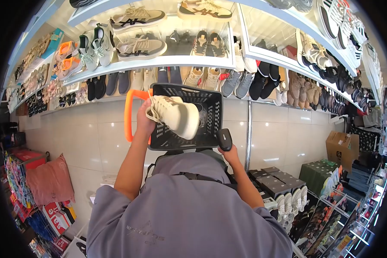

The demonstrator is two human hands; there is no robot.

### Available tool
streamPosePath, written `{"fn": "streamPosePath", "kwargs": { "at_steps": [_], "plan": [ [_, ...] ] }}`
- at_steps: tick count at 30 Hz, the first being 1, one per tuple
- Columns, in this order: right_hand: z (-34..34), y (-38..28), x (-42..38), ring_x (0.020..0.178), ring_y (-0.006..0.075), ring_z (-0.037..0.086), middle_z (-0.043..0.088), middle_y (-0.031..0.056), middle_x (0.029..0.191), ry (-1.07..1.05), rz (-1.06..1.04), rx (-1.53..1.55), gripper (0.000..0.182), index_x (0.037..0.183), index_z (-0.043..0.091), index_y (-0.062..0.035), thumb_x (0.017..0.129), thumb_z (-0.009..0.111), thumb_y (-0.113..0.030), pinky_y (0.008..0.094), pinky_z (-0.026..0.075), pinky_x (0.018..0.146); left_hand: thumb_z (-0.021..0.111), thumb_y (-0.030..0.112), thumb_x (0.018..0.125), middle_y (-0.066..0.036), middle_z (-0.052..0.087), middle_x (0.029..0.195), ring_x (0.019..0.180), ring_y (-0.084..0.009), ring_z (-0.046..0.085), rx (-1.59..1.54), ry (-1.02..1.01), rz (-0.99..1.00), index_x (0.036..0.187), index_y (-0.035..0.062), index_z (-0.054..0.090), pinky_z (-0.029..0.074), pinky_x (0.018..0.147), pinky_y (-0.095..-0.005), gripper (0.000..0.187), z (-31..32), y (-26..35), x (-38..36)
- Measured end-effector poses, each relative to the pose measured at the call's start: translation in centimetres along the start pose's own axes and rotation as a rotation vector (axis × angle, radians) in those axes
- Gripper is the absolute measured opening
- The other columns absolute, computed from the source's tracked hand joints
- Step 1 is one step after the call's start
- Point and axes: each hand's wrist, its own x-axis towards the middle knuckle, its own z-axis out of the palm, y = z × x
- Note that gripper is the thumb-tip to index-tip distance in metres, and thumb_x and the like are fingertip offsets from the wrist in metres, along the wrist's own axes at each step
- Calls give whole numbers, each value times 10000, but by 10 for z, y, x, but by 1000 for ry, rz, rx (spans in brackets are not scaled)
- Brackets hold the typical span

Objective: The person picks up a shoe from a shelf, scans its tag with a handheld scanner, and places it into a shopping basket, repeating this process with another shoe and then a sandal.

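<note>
My left hand (145,119) grips a cream shoe (176,115) by its heel end, with the toe toward the right. The shoe is over a black perforated basket (216,103), whose orange handle (128,116) rises at the left beside my left hand. Low on the right, my right hand (228,152) is closed around a black handheld device (224,139), near the basket's lower right corner. Something small and clear, hard to make out, lies inside the basket.
Shelves (193,61) with many pairs of shoes curve across the front. Shoe boxes (276,179) and white shoes stand at the lower right, with a cardboard box (342,145) farther right. A pink cushion (50,179) is at the left.
</note>
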Motion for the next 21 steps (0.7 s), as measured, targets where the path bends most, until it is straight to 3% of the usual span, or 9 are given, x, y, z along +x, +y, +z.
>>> {"fn": "streamPosePath", "kwargs": {
  "at_steps": [1,2,4,5,10,17,20,21],
  "plan": [
    [3,-13,-8,727,167,613,674,81,802,-40,46,-20,318,910,649,0,701,798,-187,325,497,705,425,295,996,-116,655,1048,963,-216,646,-200,-38,-145,1106,21,572,523,860,-344,330,-11,3,3],
    [7,-27,-15,727,167,613,674,81,802,-32,51,-21,318,910,649,0,701,798,-187,325,497,705,465,308,980,-112,650,1073,950,-211,647,-116,12,-180,1139,29,567,521,865,-339,337,-21,3,1],
    [13,-60,-31,771,196,652,688,129,852,-77,-15,49,347,955,647,-4,687,801,-162,330,505,723,502,360,956,-114,635,1133,980,-193,636,-307,-229,-82,1201,51,550,516,884,-338,397,-30,-4,-33],
    [15,-77,-39,771,196,652,688,129,852,-65,-6,52,347,955,647,-4,687,801,-162,330,505,723,545,431,917,-117,603,1204,1050,-204,608,-272,-236,-36,1259,70,522,505,916,-355,498,-12,8,-53],
    [-2,-170,-74,703,126,615,679,95,790,-106,-102,126,281,892,644,-5,685,786,-130,298,495,676,564,500,879,-131,529,1304,1165,-248,540,-432,-254,-72,1305,71,485,478,961,-406,610,-35,-5,-60],
    [-2,-194,-93,614,121,576,653,62,719,-230,-390,113,235,806,635,-14,683,803,-122,279,454,582,492,482,928,-123,512,1325,1198,-244,514,-494,-275,-87,1319,75,471,423,1019,-415,565,-20,7,-65],
    [8,-195,-95,670,158,615,656,94,757,-203,-334,95,267,866,624,-3,656,758,-99,289,485,650,495,477,925,-99,511,1333,1194,-250,521,-503,-266,-47,1327,89,470,421,1022,-424,560,-23,-6,-38],
    [10,-195,-95,670,158,615,656,94,757,-210,-339,92,267,866,624,-3,656,758,-99,289,485,650,493,462,930,-96,517,1328,1189,-258,526,-611,-376,-65,1328,92,471,426,1018,-435,543,-24,-11,-24]
  ]
}}
